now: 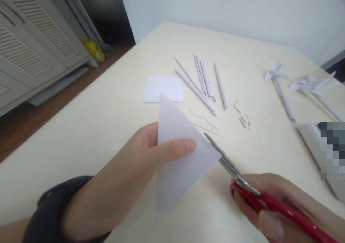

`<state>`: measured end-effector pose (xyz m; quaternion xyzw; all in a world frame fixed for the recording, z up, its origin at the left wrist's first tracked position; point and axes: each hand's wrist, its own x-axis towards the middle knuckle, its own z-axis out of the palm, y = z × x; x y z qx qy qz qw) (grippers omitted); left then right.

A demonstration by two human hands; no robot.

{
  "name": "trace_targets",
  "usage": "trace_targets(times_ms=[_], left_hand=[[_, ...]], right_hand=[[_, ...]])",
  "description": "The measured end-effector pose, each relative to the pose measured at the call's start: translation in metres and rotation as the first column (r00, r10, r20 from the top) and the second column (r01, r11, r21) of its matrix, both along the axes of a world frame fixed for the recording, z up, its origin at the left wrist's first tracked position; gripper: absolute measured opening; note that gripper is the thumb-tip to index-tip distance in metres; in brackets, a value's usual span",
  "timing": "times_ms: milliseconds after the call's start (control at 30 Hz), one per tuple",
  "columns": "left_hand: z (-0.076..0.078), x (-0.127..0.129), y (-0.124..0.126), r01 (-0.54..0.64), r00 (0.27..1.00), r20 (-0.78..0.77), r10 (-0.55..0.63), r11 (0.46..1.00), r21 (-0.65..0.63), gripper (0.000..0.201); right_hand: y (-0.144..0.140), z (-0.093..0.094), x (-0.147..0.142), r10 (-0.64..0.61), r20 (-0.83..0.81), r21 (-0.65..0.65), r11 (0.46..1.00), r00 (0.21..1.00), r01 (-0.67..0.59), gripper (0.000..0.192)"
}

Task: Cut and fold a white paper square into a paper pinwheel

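A white sheet of paper folded into a triangle (178,178) is pinched in my left hand (151,149), the thumb lying across its face and the other fingers hidden behind. My right hand (269,196) grips red-handled scissors (229,165). Their blades meet the triangle's right corner, and one blade tip points up along its upper edge; whether they cut into the paper there I cannot tell. Just beyond the triangle lie thin curled paper strips (207,119) and a small stack of white paper squares (164,88).
Several rolled paper sticks (198,79) lie mid-table. To their right are cotton swab tips (245,120) and two paper pinwheels (281,90) (309,85). A white object with a pixelated area (315,146) sits at the right edge. A louvred cabinet (35,38) stands left.
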<state>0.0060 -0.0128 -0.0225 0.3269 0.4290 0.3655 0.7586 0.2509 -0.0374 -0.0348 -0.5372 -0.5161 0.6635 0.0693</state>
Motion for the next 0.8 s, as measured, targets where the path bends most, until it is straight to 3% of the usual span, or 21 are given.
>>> trace_targets(times_ms=[100, 267, 400, 533, 667, 800], left_hand=[[0.0, 0.0, -0.001, 0.011, 1.0, 0.006, -0.011, 1.0, 0.009, 0.035], [-0.004, 0.0, -0.003, 0.028, 0.999, -0.019, -0.028, 0.999, 0.041, 0.037], [-0.009, -0.002, -0.002, 0.036, 0.998, -0.061, -0.032, 0.998, 0.059, 0.037], [-0.012, -0.004, -0.002, 0.051, 0.997, -0.056, -0.048, 0.998, 0.049, 0.038], [-0.013, -0.005, -0.003, 0.064, 0.996, -0.062, -0.061, 0.997, 0.042, 0.038], [-0.014, -0.005, -0.004, 0.058, 0.995, -0.084, -0.054, 0.997, 0.043, 0.037]], right_hand=[[0.003, -0.003, 0.001, 0.04, -0.029, 0.004, 0.999, 0.999, -0.04, 0.045], [-0.002, 0.007, -0.009, -0.063, 0.114, 0.024, 0.998, 0.991, 0.06, 0.046], [0.002, 0.003, -0.009, 0.062, 0.124, 0.067, 0.995, 0.99, -0.071, 0.053], [0.004, -0.001, -0.006, 0.088, 0.167, 0.186, 0.975, 0.982, -0.119, 0.054], [-0.001, 0.0, -0.006, 0.134, 0.092, 0.244, 0.958, 0.987, -0.153, 0.055], [-0.001, 0.008, -0.009, 0.178, -0.028, 0.149, 0.974, 0.984, -0.172, 0.056]])
